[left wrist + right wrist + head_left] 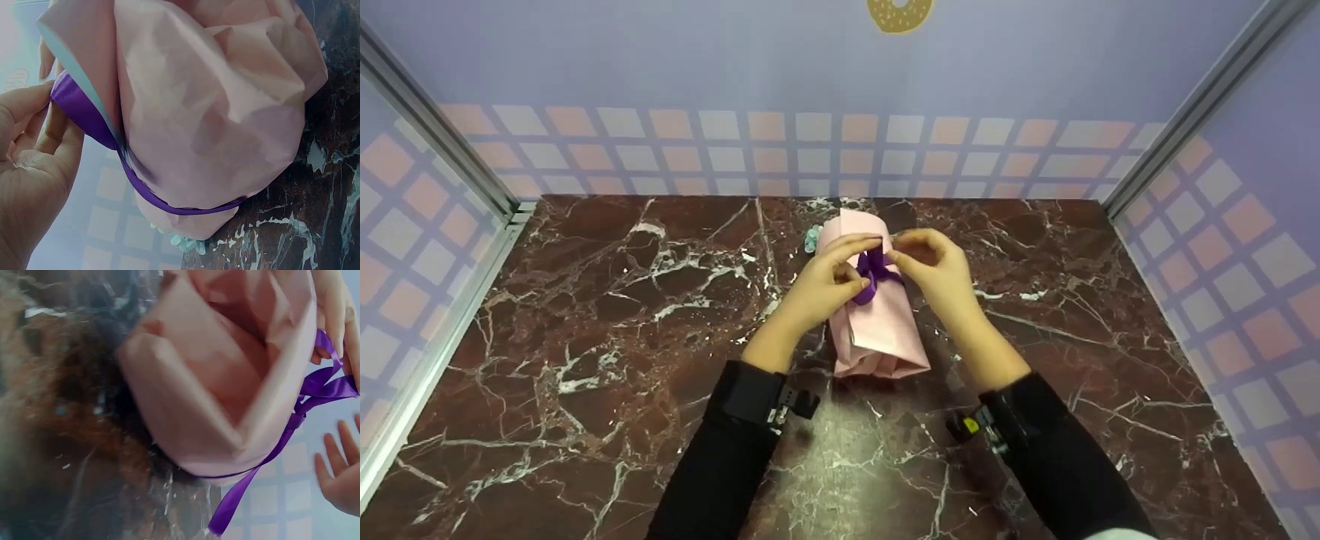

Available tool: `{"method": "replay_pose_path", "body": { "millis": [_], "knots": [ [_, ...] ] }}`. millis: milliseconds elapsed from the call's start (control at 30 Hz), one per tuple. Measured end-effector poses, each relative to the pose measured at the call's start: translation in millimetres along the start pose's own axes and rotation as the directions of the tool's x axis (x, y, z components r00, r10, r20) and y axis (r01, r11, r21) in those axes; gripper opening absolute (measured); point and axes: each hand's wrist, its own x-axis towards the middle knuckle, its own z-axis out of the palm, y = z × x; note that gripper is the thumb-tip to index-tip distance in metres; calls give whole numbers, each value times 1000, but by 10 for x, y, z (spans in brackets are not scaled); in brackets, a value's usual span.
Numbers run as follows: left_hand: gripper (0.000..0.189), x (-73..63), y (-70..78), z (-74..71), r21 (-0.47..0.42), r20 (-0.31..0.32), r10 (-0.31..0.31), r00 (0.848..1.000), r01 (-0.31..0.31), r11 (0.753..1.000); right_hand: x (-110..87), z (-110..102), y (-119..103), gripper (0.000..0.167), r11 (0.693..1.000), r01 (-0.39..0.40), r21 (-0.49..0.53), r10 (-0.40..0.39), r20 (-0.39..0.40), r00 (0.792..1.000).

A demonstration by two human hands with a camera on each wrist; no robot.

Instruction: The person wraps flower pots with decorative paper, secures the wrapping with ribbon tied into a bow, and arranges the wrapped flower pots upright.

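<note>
A roll of pale pink wrapping paper (885, 326) lies on the marbled tabletop, its near end folded. A purple ribbon (873, 264) runs around it, with a knot and loops on top. My left hand (831, 279) pinches a ribbon loop (84, 109) between thumb and fingers. Just right of the knot is my right hand (941, 266), its thumb and forefinger apart. In the right wrist view the fingers (344, 464) of that hand are spread beside the ribbon; its thumb is out of frame there. A loose ribbon end (230, 506) hangs down.
Pale blue petals (811, 238) show at the roll's far left side. The dark marbled tabletop (607, 360) extends around it. A lilac wall with checks (720, 150) stands behind, with side walls left and right.
</note>
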Motion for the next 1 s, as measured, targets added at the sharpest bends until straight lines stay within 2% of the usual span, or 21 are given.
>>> {"method": "replay_pose_path", "body": {
  "millis": [100,233,367,433,533,600,800,1000],
  "knots": [
    [58,2,0,-2,-31,-14,-12,1000,11,999,-117,-15,23,17,999,5,-43,-6,-11,1000],
    [59,10,5,4,-58,-30,-20,999,18,998,-241,21,74,12,993,21,-120,-10,85,996],
    [59,32,2,34,-108,-50,-47,998,42,993,-299,108,140,15,982,102,-160,-79,143,987],
    [58,40,1,52,-141,-64,-73,995,64,988,-309,150,169,12,983,125,-134,-106,136,985],
    [57,53,14,81,-181,-78,-103,992,88,980,-308,182,199,3,990,126,-68,-118,104,988],
    [56,63,22,98,-203,-84,-117,990,98,974,-308,182,208,3,992,122,-32,-118,96,988],
    [57,92,37,119,-275,-79,-129,988,103,956,-304,128,227,4,980,147,-133,-126,157,980],
    [57,115,31,110,-365,-82,-140,987,101,925,-315,8,257,6,991,129,16,-130,156,979]
  ]
}}
